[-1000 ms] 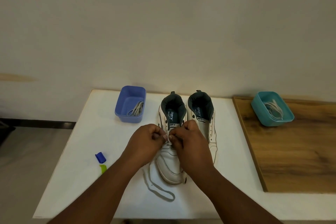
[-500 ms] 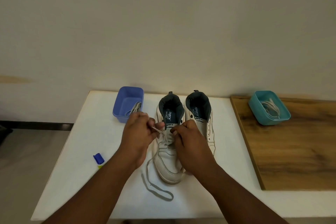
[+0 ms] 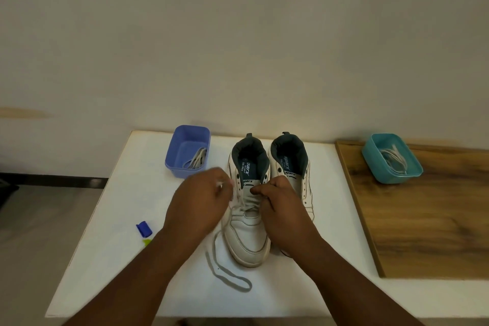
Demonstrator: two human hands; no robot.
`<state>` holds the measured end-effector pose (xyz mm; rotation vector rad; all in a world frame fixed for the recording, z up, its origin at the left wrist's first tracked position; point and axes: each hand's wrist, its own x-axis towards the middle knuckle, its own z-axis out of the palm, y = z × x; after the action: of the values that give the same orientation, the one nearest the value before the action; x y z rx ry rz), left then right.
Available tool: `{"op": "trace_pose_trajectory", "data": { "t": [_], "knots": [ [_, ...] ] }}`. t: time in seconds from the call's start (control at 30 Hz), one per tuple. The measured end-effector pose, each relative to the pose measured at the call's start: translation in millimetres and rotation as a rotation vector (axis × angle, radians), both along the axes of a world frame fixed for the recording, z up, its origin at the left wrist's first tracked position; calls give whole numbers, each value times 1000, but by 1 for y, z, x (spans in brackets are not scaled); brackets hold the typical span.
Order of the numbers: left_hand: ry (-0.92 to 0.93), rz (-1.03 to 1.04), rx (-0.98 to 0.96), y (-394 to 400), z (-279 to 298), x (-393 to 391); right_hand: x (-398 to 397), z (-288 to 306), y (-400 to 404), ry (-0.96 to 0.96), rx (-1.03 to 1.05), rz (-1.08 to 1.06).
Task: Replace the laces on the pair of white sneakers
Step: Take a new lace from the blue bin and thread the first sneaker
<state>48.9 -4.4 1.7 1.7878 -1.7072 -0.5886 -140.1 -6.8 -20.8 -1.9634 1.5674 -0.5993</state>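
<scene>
Two white sneakers stand side by side on the white table (image 3: 119, 214), toes toward me. The left sneaker (image 3: 247, 235) carries a white lace (image 3: 227, 272) through its lower eyelets, and a loose end trails in a loop on the table in front of the toe. My left hand (image 3: 198, 204) pinches the lace at the shoe's left side, a little blurred. My right hand (image 3: 280, 206) rests over the shoe's right eyelets, fingers curled on the lace there. The right sneaker (image 3: 291, 164) is partly hidden behind my right hand and shows bare eyelets.
A blue tub (image 3: 188, 151) with a lace in it stands back left of the shoes. A teal tub (image 3: 391, 157) holding white laces sits on a wooden board (image 3: 423, 219) at the right. A small blue and green object (image 3: 144, 230) lies near the table's left edge.
My left hand has pulled away from the tongue to the left, drawing the lace out sideways. My right hand stays on the shoe's right side.
</scene>
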Motion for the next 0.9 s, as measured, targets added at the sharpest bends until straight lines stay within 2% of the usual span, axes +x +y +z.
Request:
{"op": "trace_pose_trajectory", "data": {
  "t": [0.1, 0.13, 0.2, 0.37, 0.5, 0.77, 0.9],
  "knots": [
    [578, 325, -335, -2, 27, 0, 0, -1, -1, -26, 11, -11],
    [690, 389, -372, -3, 31, -1, -1, -1, -1, -25, 7, -12],
    [742, 430, -311, -2, 29, -4, -2, -1, -1, -23, 5, -13],
    [218, 130, 121, 0, -2, -9, -1, 1, -1, -14, -1, -6],
    [-92, -59, 276, 2, -11, -11, -1, 2, -1, 7, -12, -5],
    [-143, -16, 189, 3, -10, -5, 1, 5, 0, 21, 21, -19],
    [-347, 78, 77, 5, -4, -5, 0, 5, 2, 12, 34, -37]
  ]
}}
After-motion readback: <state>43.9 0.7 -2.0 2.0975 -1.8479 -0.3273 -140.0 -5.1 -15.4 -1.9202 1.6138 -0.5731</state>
